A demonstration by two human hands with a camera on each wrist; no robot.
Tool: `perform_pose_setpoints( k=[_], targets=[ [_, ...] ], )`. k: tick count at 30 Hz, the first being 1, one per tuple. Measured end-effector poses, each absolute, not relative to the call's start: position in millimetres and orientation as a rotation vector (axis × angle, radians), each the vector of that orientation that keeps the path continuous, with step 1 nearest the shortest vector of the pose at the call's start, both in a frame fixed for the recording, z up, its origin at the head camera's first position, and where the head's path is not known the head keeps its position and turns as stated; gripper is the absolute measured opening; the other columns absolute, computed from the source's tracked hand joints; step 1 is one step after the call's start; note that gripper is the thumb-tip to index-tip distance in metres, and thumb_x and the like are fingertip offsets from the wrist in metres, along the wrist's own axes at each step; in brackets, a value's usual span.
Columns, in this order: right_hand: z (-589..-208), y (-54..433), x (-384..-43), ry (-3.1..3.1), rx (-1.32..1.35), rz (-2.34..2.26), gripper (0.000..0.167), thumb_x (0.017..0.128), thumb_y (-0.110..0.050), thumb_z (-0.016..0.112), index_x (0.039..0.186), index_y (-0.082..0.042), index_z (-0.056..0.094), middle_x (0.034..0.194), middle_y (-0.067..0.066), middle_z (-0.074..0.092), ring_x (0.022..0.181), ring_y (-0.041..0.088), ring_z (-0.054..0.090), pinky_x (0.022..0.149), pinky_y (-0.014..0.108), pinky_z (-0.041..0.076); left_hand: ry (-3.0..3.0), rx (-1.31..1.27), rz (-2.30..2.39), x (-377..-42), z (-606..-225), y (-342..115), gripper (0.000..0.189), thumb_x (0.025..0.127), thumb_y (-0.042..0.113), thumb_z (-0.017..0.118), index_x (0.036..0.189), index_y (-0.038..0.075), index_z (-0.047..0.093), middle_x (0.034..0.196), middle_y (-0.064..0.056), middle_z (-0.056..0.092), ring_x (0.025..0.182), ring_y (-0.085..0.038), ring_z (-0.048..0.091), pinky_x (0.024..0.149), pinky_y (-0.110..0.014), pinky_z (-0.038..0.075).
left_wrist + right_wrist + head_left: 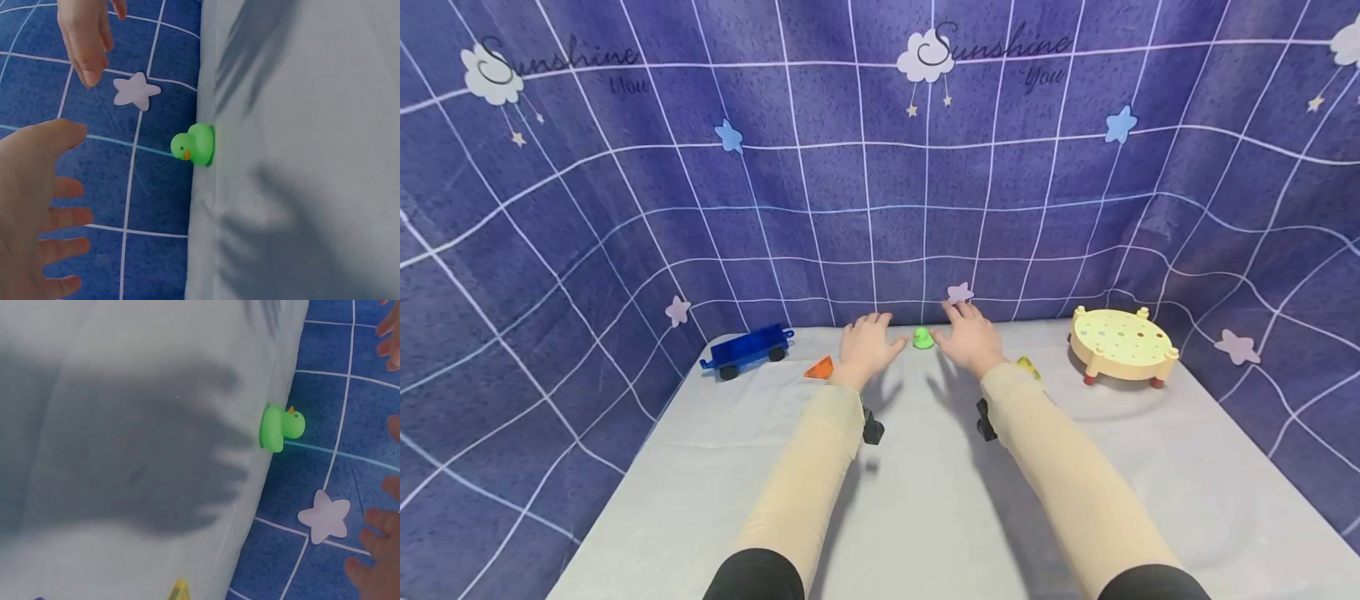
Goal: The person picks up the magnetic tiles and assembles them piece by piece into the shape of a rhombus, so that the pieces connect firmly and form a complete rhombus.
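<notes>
A small green rubber duck (923, 337) with an orange beak sits at the far edge of the white table, between the two hands. My left hand (867, 346) is held above the table to its left, fingers spread and holding nothing. On the duck's right, my right hand (972, 340) is likewise spread and empty. Both hands cast shadows on the cloth. In the left wrist view the duck (199, 145) stands apart from the left hand (44, 200). The right wrist view shows the duck (280, 428) and fingertips (375, 534) at the right edge.
Left of the hands stand a blue toy wagon (748, 350) with black wheels and an orange triangular piece (820, 368). A yellow piece (1028, 367) lies partly behind the right forearm. A yellow dotted toy table (1122, 343) stands far right. A blue gridded curtain (880, 183) backs the table.
</notes>
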State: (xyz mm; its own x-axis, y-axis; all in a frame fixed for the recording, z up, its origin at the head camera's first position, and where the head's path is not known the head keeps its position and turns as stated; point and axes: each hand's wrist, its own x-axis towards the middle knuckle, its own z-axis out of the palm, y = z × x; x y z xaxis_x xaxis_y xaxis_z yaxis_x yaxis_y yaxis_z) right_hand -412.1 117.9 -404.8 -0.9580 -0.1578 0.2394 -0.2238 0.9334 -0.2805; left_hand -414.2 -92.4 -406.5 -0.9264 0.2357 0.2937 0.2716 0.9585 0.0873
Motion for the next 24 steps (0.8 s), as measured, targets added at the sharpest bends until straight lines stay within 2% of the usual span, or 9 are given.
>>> perform_pose_setpoints(
  k=[11,19,24],
  targets=[
    [-408.2,106.8,-407.9,-2.829,0.396,0.477,0.073,0.101,-0.056,0.049,0.159,-0.014,0.036,0.162,0.017,0.034,0.149,0.036,0.028,0.118,0.053,0.026,-2.853,-0.529,-0.269,-397.5,-397.2,-113.9,0.063,0.100,0.052,0.055,0.146,0.009,0.054,0.142,-0.013,0.058,0.127,-0.035,0.057,0.103,-0.050,0.046],
    [-411.7,96.2,-404.7,-2.814,0.471,0.458,0.071,0.100,-0.052,0.051,0.159,-0.014,0.036,0.161,0.017,0.035,0.150,0.035,0.028,0.119,0.051,0.027,-2.870,-0.622,-0.248,-388.9,-404.2,-136.8,0.060,0.100,0.047,0.057,0.147,0.010,0.053,0.147,-0.015,0.054,0.135,-0.035,0.050,0.108,-0.054,0.042],
    [-411.2,91.2,-400.0,-2.828,0.475,0.458,0.071,0.101,-0.052,0.051,0.159,-0.015,0.036,0.162,0.016,0.033,0.151,0.032,0.027,0.119,0.051,0.026,-2.865,-0.685,-0.284,-382.2,-412.1,-150.9,0.056,0.100,0.042,0.061,0.144,0.008,0.055,0.145,-0.013,0.056,0.134,-0.034,0.051,0.110,-0.051,0.041]
  ],
)
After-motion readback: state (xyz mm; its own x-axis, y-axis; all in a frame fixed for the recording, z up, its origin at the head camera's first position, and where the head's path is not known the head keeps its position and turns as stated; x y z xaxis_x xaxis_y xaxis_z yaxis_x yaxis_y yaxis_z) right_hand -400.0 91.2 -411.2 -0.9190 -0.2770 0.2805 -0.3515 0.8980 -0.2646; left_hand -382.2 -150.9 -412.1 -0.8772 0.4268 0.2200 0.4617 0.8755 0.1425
